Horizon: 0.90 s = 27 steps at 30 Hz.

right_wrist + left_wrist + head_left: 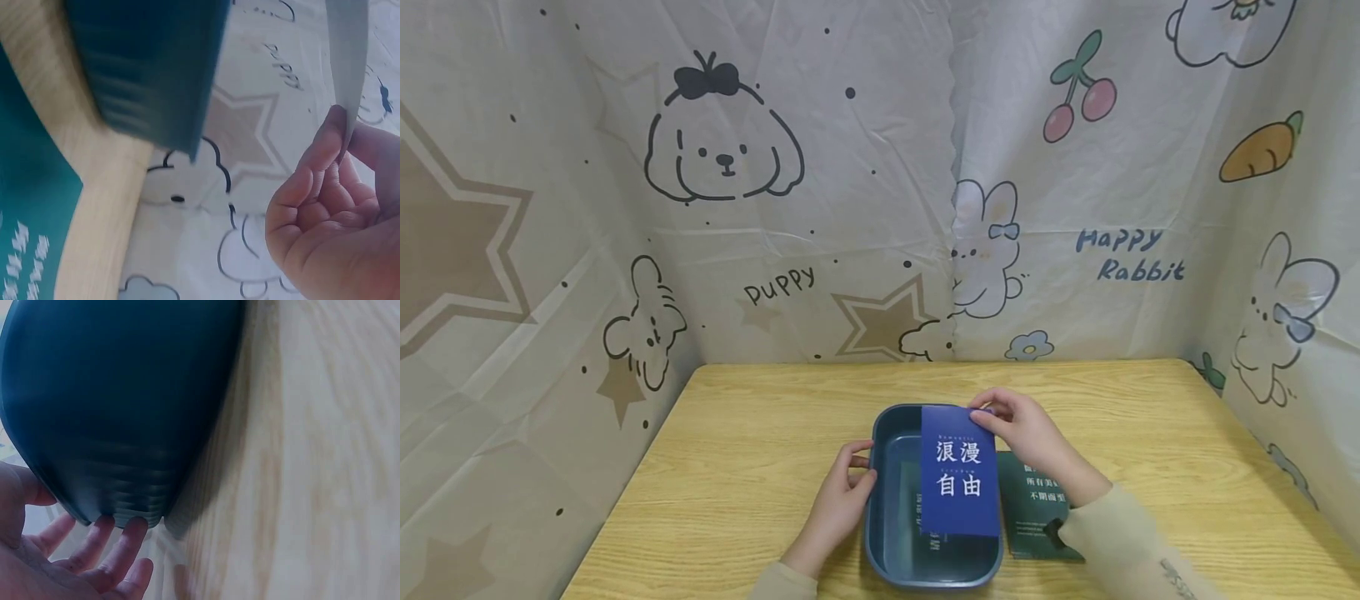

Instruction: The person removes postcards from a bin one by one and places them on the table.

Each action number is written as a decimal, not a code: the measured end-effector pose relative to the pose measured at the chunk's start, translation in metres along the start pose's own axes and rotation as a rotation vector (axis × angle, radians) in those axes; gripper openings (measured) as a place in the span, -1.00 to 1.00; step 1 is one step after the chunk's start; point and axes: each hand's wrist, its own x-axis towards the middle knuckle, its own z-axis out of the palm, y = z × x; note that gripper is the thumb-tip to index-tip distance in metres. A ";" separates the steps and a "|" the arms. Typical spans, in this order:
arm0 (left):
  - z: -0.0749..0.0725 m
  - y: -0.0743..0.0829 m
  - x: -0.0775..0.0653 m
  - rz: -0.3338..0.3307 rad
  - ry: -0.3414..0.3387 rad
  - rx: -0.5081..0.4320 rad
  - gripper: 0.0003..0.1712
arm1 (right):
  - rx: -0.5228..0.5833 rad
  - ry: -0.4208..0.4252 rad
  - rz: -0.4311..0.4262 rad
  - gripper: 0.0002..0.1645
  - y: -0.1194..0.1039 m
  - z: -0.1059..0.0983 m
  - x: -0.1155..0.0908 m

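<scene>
A blue card (959, 492) with white Chinese characters is pinched at its upper right corner by my right hand (1018, 429). The right wrist view shows the card (350, 56) edge-on between thumb and fingers. It hangs over a dark teal plastic basin (880, 550), hiding part of it. My left hand (841, 492) holds the basin's left side, thumb at the rim and fingertips against the outer wall (112, 412). Inside the basin lies a dark green card (913, 508), partly covered by the blue one. Another green card (1037, 525) lies right of the basin, below my right forearm.
The basin stands near the front of a wood-grain table (760, 450). Behind and at both sides hangs a pale curtain (865, 208) printed with cartoon animals and stars. A small dark object (1055, 532) shows by the right sleeve, its kind unclear.
</scene>
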 end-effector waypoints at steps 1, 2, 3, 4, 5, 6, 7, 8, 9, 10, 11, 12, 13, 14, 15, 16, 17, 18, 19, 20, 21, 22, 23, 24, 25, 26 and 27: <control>0.000 0.000 0.000 -0.001 0.000 0.001 -0.57 | -0.002 0.009 0.004 -0.68 0.001 -0.004 -0.001; 0.000 0.000 0.000 -0.001 0.000 0.001 -0.57 | -0.009 0.016 0.007 -0.67 0.001 -0.009 -0.001; 0.000 0.000 0.000 -0.002 -0.001 0.002 -0.57 | -0.016 0.022 0.011 -0.66 0.002 -0.013 -0.002; 0.000 0.000 0.000 -0.003 0.000 0.004 -0.57 | -0.023 0.026 0.016 -0.64 0.003 -0.018 -0.003; 0.000 0.000 0.000 -0.003 -0.001 0.005 -0.57 | -0.025 0.029 0.020 -0.64 0.004 -0.022 -0.004; 0.000 0.000 0.000 -0.004 -0.001 0.007 -0.57 | -0.026 0.033 0.026 -0.63 0.005 -0.026 -0.005; 0.000 0.000 0.000 -0.005 -0.001 0.008 -0.57 | -0.034 0.037 0.033 -0.61 0.006 -0.031 -0.006; 0.000 0.001 0.000 -0.005 -0.002 0.008 -0.57 | -0.043 0.040 0.037 -0.60 0.008 -0.035 -0.007; 0.000 0.001 0.000 -0.006 -0.002 0.008 -0.57 | -0.048 0.044 0.041 -0.58 0.010 -0.038 -0.009; 0.000 0.001 0.000 -0.006 -0.002 0.008 -0.57 | -0.053 0.048 0.044 -0.57 0.011 -0.042 -0.010; 0.000 0.001 0.000 -0.006 -0.003 0.008 -0.57 | -0.054 0.051 0.048 -0.56 0.013 -0.045 -0.011; 0.000 0.002 0.000 -0.005 -0.003 0.007 -0.57 | -0.060 0.054 0.052 -0.55 0.015 -0.048 -0.012; 0.000 0.002 -0.001 -0.005 -0.003 0.006 -0.57 | -0.065 0.057 0.055 -0.54 0.017 -0.051 -0.013; 0.000 0.002 -0.001 -0.003 -0.003 0.006 -0.56 | -0.066 0.060 0.057 -0.54 0.019 -0.053 -0.013; 0.000 0.002 -0.001 -0.003 -0.004 0.006 -0.56 | -0.066 0.060 0.060 -0.54 0.021 -0.055 -0.014; 0.000 0.003 -0.001 -0.003 -0.004 0.006 -0.56 | -0.069 0.061 0.063 -0.54 0.023 -0.058 -0.015; 0.000 0.003 -0.001 -0.002 -0.004 0.006 -0.56 | -0.076 0.061 0.064 -0.54 0.026 -0.060 -0.016; 0.000 0.003 -0.001 -0.001 -0.005 0.008 -0.56 | -0.080 0.062 0.066 -0.54 0.028 -0.061 -0.016; 0.000 0.003 -0.001 -0.002 -0.005 0.010 -0.56 | -0.084 0.062 0.068 -0.54 0.030 -0.063 -0.017; 0.000 0.003 -0.001 -0.003 -0.006 0.012 -0.56 | -0.088 0.060 0.068 -0.54 0.032 -0.065 -0.017; 0.000 0.003 0.000 -0.006 -0.007 0.012 -0.56 | -0.096 0.058 0.070 -0.54 0.035 -0.067 -0.018; 0.000 0.003 0.000 -0.005 -0.007 0.012 -0.56 | -0.101 0.056 0.071 -0.54 0.038 -0.068 -0.018; 0.000 0.003 0.000 -0.006 -0.007 0.012 -0.56 | -0.106 0.055 0.071 -0.54 0.041 -0.070 -0.019; 0.000 0.003 0.000 -0.008 -0.007 0.014 -0.56 | -0.107 0.053 0.072 -0.54 0.043 -0.071 -0.019; 0.000 0.003 0.000 -0.009 -0.007 0.013 -0.56 | -0.110 0.049 0.072 -0.54 0.046 -0.073 -0.019; 0.000 0.003 0.000 -0.009 -0.006 0.012 -0.56 | -0.111 0.042 0.068 -0.54 0.049 -0.075 -0.019; 0.000 0.003 0.000 -0.008 -0.006 0.011 -0.56 | -0.112 0.036 0.068 -0.55 0.052 -0.076 -0.020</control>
